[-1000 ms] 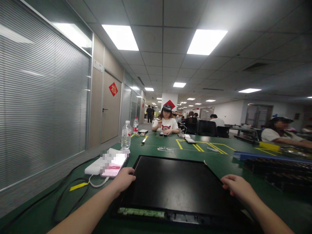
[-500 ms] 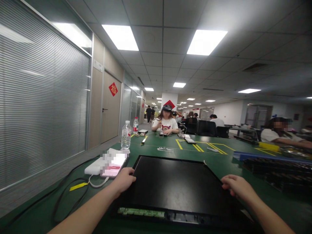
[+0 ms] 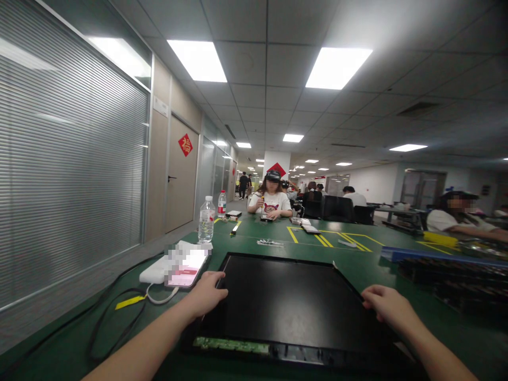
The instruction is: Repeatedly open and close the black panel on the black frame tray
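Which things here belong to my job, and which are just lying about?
Apparently the job:
- flat black rectangular screen panel
- long green circuit board

Seemingly lying about:
- clear plastic bottle with white cap
- lit pink-and-white phone
- red-capped plastic bottle

Beyond the black panel [image 3: 293,301] the green table [image 3: 307,250] leaves room to pass, phone [image 3: 183,276] and bottle [image 3: 206,222] obstructing at left
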`<act>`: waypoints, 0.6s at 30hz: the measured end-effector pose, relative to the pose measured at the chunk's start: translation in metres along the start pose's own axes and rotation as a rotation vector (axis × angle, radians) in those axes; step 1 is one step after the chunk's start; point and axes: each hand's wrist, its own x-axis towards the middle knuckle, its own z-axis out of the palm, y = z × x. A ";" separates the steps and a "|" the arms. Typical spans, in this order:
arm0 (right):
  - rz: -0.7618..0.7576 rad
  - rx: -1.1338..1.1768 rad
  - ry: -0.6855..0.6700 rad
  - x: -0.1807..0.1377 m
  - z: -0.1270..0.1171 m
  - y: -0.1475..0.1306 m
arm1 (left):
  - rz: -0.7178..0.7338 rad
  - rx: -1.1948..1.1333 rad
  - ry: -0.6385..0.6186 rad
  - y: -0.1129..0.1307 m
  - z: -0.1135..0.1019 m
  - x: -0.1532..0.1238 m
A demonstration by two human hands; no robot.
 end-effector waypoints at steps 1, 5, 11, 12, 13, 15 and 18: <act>0.000 -0.003 -0.002 -0.001 0.000 -0.001 | 0.005 0.016 -0.003 0.000 -0.001 -0.001; -0.005 0.012 0.001 -0.004 -0.002 -0.004 | 0.043 0.074 -0.026 0.000 -0.005 -0.005; 0.011 0.021 0.090 -0.005 -0.008 -0.006 | 0.071 0.130 -0.061 0.001 -0.013 -0.008; 0.004 -0.002 0.114 -0.005 -0.009 -0.005 | 0.066 0.127 -0.061 0.001 -0.014 -0.009; -0.007 -0.032 0.136 -0.004 -0.010 -0.004 | 0.062 0.124 -0.059 0.000 -0.014 -0.009; -0.023 -0.096 0.157 -0.001 -0.010 -0.001 | 0.053 0.114 -0.052 -0.001 -0.015 -0.009; -0.029 -0.136 0.137 0.003 -0.008 0.005 | 0.032 0.111 -0.049 -0.003 -0.015 -0.009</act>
